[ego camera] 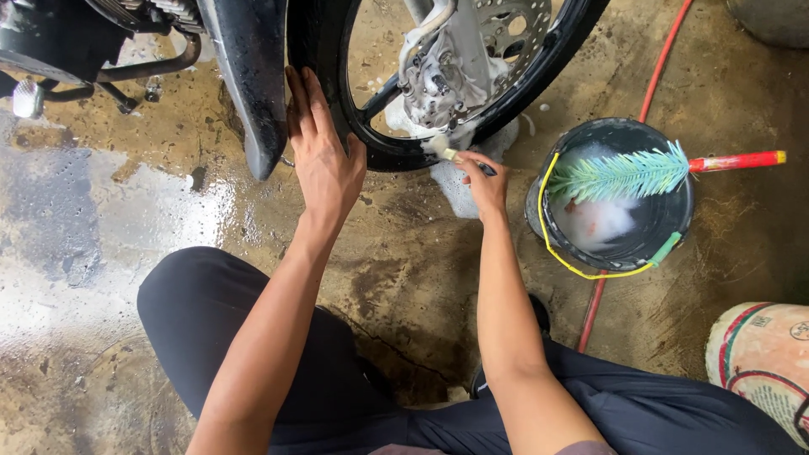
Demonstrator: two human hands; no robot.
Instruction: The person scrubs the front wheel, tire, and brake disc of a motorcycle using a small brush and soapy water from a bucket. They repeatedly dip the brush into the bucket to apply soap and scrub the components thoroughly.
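Note:
A motorcycle's black front wheel [563, 52] stands at the top, with soapy foam on its hub and brake disc [506, 29]. My left hand [323, 152] lies flat against the tyre's left side, fingers spread, holding nothing. A small brush [445, 150] is gripped in my right hand [484, 181], its pale bristles touching the lower rim where foam has gathered. I am squatting, with my dark-trousered knees at the bottom.
A black bucket [678, 227] with foamy water and a yellow handle sits right of my right hand; a bristly long brush with a red handle [735, 161] lies across it. A red hose [658, 69] runs past it. The black fender [251, 76] hangs left. Wet concrete floor all around.

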